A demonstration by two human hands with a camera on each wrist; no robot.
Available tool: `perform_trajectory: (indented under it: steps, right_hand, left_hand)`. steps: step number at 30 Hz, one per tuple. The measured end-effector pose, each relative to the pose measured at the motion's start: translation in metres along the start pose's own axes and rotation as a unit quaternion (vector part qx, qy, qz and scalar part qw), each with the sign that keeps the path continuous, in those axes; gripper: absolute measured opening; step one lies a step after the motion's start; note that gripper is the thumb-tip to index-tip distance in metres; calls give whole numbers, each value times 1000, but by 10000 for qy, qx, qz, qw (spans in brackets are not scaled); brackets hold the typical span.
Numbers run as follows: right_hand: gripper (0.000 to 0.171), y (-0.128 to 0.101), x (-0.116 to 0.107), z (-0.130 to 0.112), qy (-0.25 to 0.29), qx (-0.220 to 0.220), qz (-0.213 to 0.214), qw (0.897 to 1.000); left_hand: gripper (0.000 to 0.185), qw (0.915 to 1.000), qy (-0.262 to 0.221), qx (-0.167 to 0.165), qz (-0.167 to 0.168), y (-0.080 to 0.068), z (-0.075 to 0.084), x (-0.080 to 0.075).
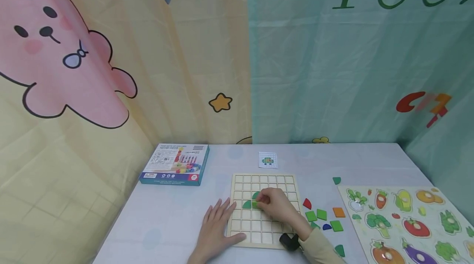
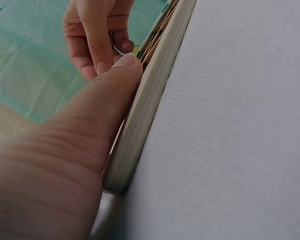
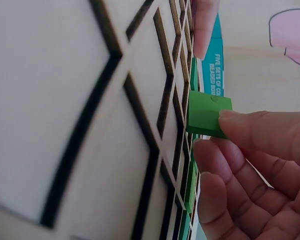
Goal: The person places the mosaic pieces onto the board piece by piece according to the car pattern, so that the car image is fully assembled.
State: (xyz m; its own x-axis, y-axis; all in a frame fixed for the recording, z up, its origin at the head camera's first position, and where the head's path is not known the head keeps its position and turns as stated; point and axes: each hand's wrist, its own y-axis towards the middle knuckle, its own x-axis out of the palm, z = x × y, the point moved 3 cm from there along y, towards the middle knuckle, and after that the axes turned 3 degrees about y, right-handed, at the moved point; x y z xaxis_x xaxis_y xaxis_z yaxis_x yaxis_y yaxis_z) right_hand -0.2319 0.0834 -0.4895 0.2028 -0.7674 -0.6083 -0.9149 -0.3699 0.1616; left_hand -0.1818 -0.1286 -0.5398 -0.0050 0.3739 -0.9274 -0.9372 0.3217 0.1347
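The green square tile (image 3: 207, 114) is between the thumb and fingers of your right hand (image 1: 277, 206), pinched at one side and tilted against the wooden grid board (image 1: 255, 237); you cannot tell from here whether it touches the dividers. Your left hand (image 1: 215, 228) is spread flat, fingers apart, along the board's left side, thumb by its near edge.

The tile could catch on a divider if it goes down at this slant. Your right fingers could also nudge the curved green pieces (image 1: 247, 204) just left of them, because they work so close. If your left hand eased off, the board might slide.

The board's shallow cells hold those curved pieces near your right fingertips; the cells toward you look bare. Beyond your left hand lies a flat box (image 1: 174, 164), closed, contents hidden. Beyond your right hand is a small picture card (image 1: 268, 160). To that hand's right are loose coloured pieces (image 1: 321, 214), then a vegetable picture sheet (image 1: 398, 207).
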Motion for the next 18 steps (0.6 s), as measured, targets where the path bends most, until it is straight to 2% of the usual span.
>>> perform_trajectory:
  steps: [4,11,18]
  right_hand:
    - [9,2,3,-1,-82,33,24,10000]
    - [7,4,3,-2,-745,251,85,9969]
    - [2,5,3,0,-995,288,51,9946]
  left_hand:
    - [94,10000,-16,-33,-34,0,0,0]
    - [92,9999,25,75,116,-1,1,0]
    - [91,9997,-15,132,191,-1,0,0]
